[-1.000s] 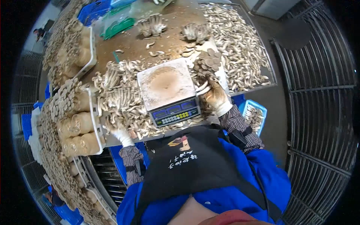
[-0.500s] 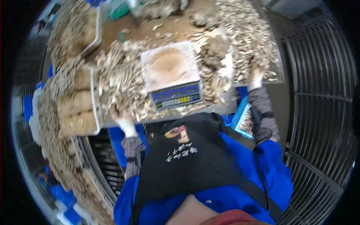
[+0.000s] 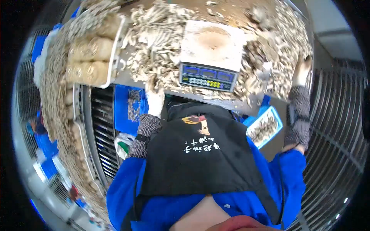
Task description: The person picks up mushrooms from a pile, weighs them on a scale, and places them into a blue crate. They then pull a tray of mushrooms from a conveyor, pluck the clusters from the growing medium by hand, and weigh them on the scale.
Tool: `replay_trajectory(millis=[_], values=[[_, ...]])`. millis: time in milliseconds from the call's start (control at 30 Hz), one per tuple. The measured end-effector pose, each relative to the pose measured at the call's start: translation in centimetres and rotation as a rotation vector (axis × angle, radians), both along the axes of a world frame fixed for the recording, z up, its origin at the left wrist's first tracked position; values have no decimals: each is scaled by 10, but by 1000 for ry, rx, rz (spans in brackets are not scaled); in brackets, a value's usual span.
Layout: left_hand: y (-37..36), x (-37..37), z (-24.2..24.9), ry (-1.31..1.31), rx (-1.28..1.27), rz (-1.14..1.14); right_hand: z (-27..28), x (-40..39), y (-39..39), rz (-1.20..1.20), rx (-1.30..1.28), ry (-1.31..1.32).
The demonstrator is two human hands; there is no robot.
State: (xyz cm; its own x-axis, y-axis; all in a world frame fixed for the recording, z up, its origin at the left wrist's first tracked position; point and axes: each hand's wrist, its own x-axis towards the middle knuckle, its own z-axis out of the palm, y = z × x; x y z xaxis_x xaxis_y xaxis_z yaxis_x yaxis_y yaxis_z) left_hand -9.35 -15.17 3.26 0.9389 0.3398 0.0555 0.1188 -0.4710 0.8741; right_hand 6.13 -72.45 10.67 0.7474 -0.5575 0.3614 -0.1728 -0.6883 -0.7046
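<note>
My left hand (image 3: 155, 95), in a white glove, touches the near edge of the mushroom pile (image 3: 156, 46) left of the scale; its fingers look slightly apart and nothing is visibly held. At the table's right edge is my right hand (image 3: 302, 72), also gloved, with its fingers stretched out beside the mushrooms (image 3: 285, 73). Between the hands sits a digital scale (image 3: 212, 44) with a dusty white plate and a blue and black display panel. A clump of darker mushrooms lies right of the scale.
A white-rimmed crate (image 3: 115, 57) of brown-topped bags stands on the left beside long rows of mushrooms (image 3: 50, 84). Below the table are a blue bin (image 3: 123, 109) and a blue-rimmed basket (image 3: 279, 117) holding mushrooms. Metal racks (image 3: 335, 115) line the right side.
The view has shifted, so the scale appears further right and higher. My right hand has moved from among the mushrooms to their right edge; my left hand remains by the near edge.
</note>
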Motion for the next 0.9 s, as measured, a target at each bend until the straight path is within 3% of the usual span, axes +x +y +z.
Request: replay_trajectory(millis=[67,133,200,233,267,333,433,467,500,533,600,633,700,867,900], values=[[11,-7,-26,-69,-70,48,-28,-5,44,293,97,-47],[18,-11,-10,-20,92,16,-31,-25,114,473,175,-7],[23,-14,0,-20,-46,52,-33,-39,165,707,75,-2],[30,-16,-1,2,51,52,-4,-47,204,712,157,132],[37,-18,1,-8,47,62,4,-53,225,723,-14,212],[51,-23,6,62,15,87,-17,-51,264,827,292,162],[76,-31,-8,79,-143,93,-22,-49,323,917,450,181],[85,-31,-13,105,-191,94,-19,-50,344,942,328,134],[91,-26,17,195,-153,69,-22,-48,364,982,307,138],[105,-23,-2,146,-194,38,-23,-46,386,1021,284,145],[131,-13,-24,36,-98,-3,-19,-48,431,1086,398,193],[142,-7,-10,24,-114,3,-10,-49,453,1128,434,244],[174,14,19,-64,194,-1,-8,-48,494,1148,531,352],[282,102,63,-266,711,452,-15,-41,586,1197,461,451],[304,120,89,-302,638,436,-16,-40,601,1212,417,477]])
